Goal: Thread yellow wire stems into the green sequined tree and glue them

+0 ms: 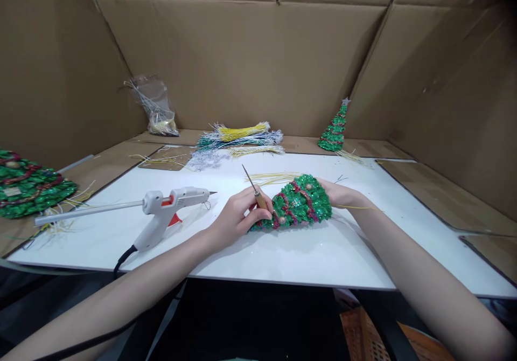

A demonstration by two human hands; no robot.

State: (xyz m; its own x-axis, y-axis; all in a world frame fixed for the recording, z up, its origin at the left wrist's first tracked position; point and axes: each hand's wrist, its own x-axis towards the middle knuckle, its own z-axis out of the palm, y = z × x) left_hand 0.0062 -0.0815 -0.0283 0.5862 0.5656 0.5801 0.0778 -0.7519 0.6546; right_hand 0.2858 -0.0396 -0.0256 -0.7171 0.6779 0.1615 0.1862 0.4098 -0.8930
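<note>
A green beaded Christmas tree (309, 202) lies tilted on its side above the white board, its wide base to the right and wrapped in red garland. Against its narrow end rests my left hand (238, 213), closed round an awl (262, 198) with a wooden handle, its metal spike pointing up and left. My right hand (336, 193) is at the wide base; its fingers are hidden behind the tree. A thin yellow wire (359, 208) sticks out by the right wrist.
Left of my hands sits a white glue gun (161, 218) with a dark cord. Wire bundles (242, 134) lie at the back near a plastic bag (155, 105). Other trees stand at back right (334, 129) and lie far left (32, 186). Cardboard walls (242, 54) enclose the white board (291, 264).
</note>
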